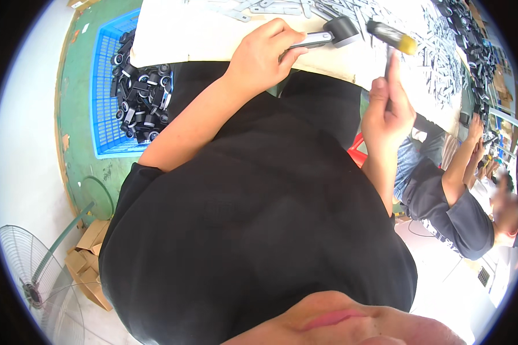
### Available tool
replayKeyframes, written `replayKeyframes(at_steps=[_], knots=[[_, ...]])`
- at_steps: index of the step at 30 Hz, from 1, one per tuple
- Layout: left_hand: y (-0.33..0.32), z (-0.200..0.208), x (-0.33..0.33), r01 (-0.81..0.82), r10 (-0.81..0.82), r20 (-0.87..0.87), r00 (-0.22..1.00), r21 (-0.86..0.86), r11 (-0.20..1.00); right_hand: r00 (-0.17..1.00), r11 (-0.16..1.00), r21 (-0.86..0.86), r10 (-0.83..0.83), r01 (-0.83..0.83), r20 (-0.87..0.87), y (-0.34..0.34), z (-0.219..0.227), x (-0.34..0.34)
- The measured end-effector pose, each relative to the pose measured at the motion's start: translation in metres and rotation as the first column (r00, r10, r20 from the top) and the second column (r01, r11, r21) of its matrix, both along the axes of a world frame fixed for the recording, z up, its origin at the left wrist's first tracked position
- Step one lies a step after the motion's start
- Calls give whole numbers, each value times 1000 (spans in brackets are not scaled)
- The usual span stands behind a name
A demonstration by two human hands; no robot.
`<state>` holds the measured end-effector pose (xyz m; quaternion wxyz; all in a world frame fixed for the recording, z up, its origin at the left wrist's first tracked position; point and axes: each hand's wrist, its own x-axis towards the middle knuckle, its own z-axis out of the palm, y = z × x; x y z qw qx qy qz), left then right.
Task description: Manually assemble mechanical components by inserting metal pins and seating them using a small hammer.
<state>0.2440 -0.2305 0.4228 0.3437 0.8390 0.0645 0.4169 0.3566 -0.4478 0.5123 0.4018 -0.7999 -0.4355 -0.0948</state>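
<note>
My left hand point(263, 53), over the near edge of the table point(207, 34), grips a part with a grey metal strip arm and a black round end point(343, 31). That round end points right, above the tabletop. In my right hand point(389, 112) is a hammer point(392, 37), held upright by its handle with the index finger stretched along it. Its head is dark with a yellow end and hangs just right of the part, apart from it. Many loose grey metal strips point(440, 69) are strewn over the table's right side, and several flat ones point(276, 8) lie at the far edge.
A blue plastic crate point(102, 95) on the green floor at the left holds many black wheel-like parts point(141, 98). Cardboard boxes point(89, 264) and a standing fan point(33, 293) are at lower left. At the right, a co-worker in a dark shirt point(443, 201) sits near black parts point(480, 57).
</note>
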Motion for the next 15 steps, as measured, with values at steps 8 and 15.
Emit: replayKeyframes(at_steps=[8,15], knots=[[1,5,-2,-14,9,-43,999,-132,991,946,941,266,126,-209,297,15,-15,-1],[-2,8,-7,-8,-4,-56,998,-221,975,975,983,-108,166,-151,147,20,-11,-6]])
